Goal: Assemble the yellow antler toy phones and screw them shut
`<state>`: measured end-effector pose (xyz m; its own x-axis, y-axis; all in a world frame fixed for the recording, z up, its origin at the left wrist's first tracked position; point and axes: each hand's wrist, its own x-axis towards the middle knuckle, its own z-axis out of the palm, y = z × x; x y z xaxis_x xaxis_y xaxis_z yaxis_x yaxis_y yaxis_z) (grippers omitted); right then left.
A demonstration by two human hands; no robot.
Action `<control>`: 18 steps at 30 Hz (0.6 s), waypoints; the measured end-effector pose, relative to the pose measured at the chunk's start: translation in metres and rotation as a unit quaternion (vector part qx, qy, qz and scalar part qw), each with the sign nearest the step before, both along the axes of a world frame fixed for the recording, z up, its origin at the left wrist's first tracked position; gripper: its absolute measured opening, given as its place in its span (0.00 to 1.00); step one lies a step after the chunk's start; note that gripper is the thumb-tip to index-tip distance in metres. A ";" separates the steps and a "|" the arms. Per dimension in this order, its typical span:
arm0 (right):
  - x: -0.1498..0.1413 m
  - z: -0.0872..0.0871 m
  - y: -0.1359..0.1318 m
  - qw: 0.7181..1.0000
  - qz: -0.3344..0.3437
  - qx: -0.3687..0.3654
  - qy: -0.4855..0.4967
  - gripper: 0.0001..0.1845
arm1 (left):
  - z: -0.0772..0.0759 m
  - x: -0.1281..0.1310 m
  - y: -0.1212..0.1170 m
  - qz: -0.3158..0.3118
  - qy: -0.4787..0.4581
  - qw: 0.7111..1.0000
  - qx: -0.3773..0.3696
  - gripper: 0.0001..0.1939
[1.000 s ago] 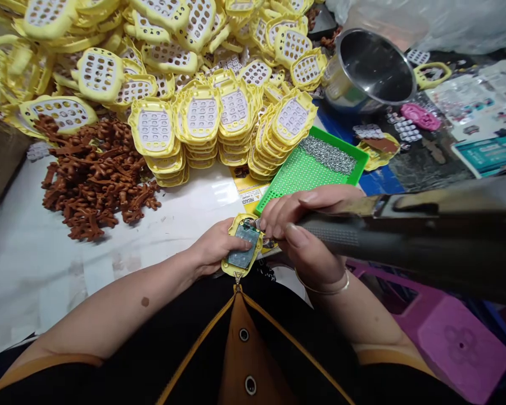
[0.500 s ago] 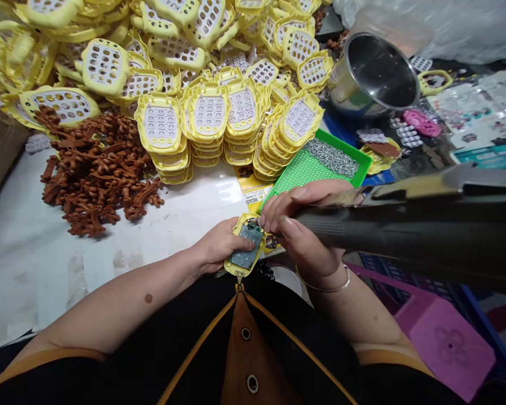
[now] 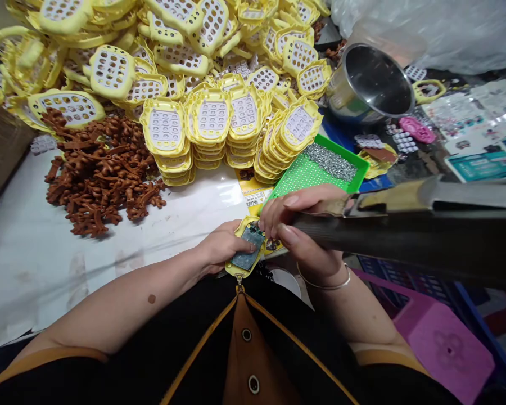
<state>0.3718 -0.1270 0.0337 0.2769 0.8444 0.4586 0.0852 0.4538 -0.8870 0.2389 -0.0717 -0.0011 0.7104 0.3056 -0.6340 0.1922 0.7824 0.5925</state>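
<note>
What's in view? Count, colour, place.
Casing: 1, yellow, front centre
Plate: 1, grey, on casing
Tool: 1, dark, right
Casing stacks: 4+, yellow-white, centre
Loose casings: many, yellow-white, rear
Parts: many, brown, left
Tray: 1, green, centre-right
Metal bits: many, silver, in tray
Pot: 1, silver, behind tray
Box: 1, brown, left
Plastic: some, clear, upper-right
Sheets: several, multicoloured, right
Stool: 1, pink, lower-right
Table: 1, white, beneath
Left hand: 1, on casing
Right hand: 1, on tool

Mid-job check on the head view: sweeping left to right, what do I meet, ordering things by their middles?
Brown box → heap of brown parts → left hand → yellow shell with its grey plate → right hand → metal pot → pink piece → printed sheets.
</note>
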 end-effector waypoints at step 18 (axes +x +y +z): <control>0.077 -0.030 0.014 0.975 -0.201 0.075 -0.056 0.12 | -0.002 -0.002 0.003 -0.002 0.021 0.999 -0.039 0.22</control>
